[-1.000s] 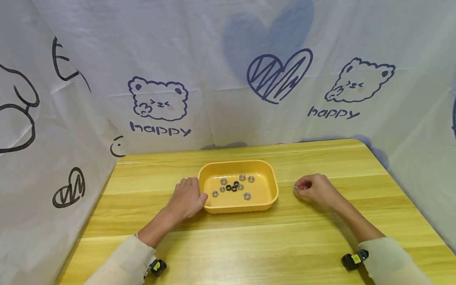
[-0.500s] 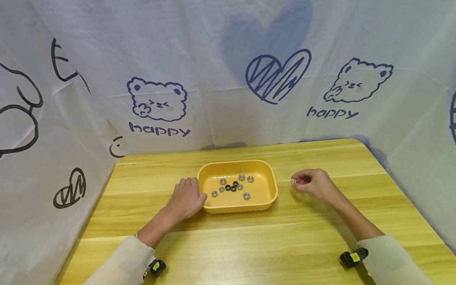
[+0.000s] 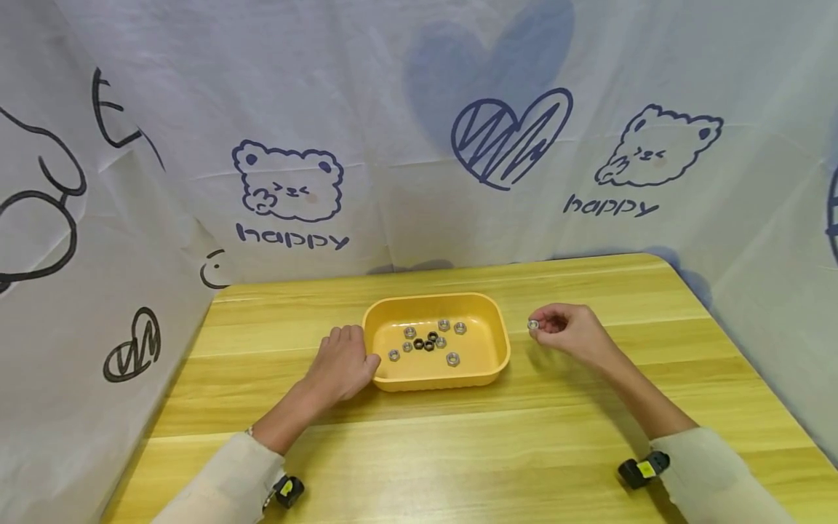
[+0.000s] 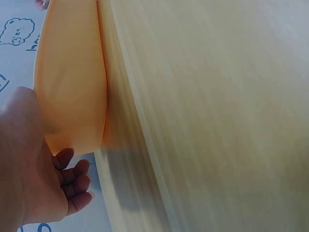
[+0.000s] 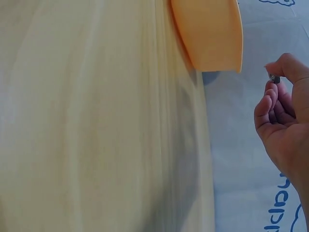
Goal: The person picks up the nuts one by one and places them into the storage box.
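Note:
A yellow rectangular tray (image 3: 439,384) stands on the table, with several silver hex nuts (image 3: 453,359) and a small cluster of black nuts (image 3: 429,346) spread over its floor. My left hand (image 3: 339,367) grips the tray's left end, thumb over the rim and fingers curled against the outer wall, as the left wrist view shows from the side. Just right of the tray, raised over the tabletop, my right hand (image 3: 571,336) pinches one silver hex nut (image 3: 533,324) between thumb and index finger. The same nut (image 5: 274,78) shows at the fingertips in the right wrist view.
The wood-grain table (image 3: 452,458) reaches back to a white cloth (image 3: 393,145) printed with bears and hearts, which also hangs along both sides. Black wrist cameras (image 3: 288,491) sit at both sleeves.
My right hand has lifted the silver nut off the table and carried it a little left and away from me, closer to the tray. My left hand and the tray have stayed put.

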The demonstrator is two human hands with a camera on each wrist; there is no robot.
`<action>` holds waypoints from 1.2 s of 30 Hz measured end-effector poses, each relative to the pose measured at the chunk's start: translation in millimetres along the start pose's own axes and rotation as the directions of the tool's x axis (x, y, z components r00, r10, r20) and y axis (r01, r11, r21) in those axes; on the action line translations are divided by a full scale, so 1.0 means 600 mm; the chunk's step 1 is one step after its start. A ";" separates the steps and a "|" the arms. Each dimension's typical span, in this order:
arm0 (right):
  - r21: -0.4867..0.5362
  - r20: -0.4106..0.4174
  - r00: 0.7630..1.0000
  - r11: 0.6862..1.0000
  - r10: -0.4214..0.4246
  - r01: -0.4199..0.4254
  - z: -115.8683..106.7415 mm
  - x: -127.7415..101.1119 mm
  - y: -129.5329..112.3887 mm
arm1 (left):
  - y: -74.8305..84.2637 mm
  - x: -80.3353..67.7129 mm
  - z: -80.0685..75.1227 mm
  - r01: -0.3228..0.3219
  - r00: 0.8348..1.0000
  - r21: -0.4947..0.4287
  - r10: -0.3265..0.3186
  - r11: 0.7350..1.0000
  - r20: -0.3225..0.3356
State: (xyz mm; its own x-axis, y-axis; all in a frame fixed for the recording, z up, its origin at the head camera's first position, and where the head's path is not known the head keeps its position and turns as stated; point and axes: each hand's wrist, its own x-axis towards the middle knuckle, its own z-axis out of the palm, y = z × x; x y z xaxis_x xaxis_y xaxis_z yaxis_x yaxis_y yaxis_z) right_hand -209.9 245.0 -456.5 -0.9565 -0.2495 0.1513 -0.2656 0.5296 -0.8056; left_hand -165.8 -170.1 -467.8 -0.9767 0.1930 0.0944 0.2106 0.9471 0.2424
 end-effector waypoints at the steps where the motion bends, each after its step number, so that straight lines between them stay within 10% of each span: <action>1: 0.003 0.002 1.000 1.000 -0.005 0.005 0.001 0.001 -0.002 | 0.000 0.000 0.000 0.000 1.000 0.001 0.000 1.000 0.002; 36: 0.009 0.088 0.989 0.993 -0.121 0.120 0.072 0.049 -0.073 | 0.001 0.000 -0.001 0.001 1.000 -0.006 -0.001 1.000 0.015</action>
State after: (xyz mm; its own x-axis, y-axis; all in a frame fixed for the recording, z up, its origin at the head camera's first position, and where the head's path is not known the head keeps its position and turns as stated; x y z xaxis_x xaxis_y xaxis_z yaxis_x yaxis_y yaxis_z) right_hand -220.9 179.3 -441.4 -0.9031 -0.3819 0.1963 -0.3775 0.4885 -0.7867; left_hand -165.8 -169.9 -467.2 -0.9774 0.1958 0.0794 0.2096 0.9456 0.2486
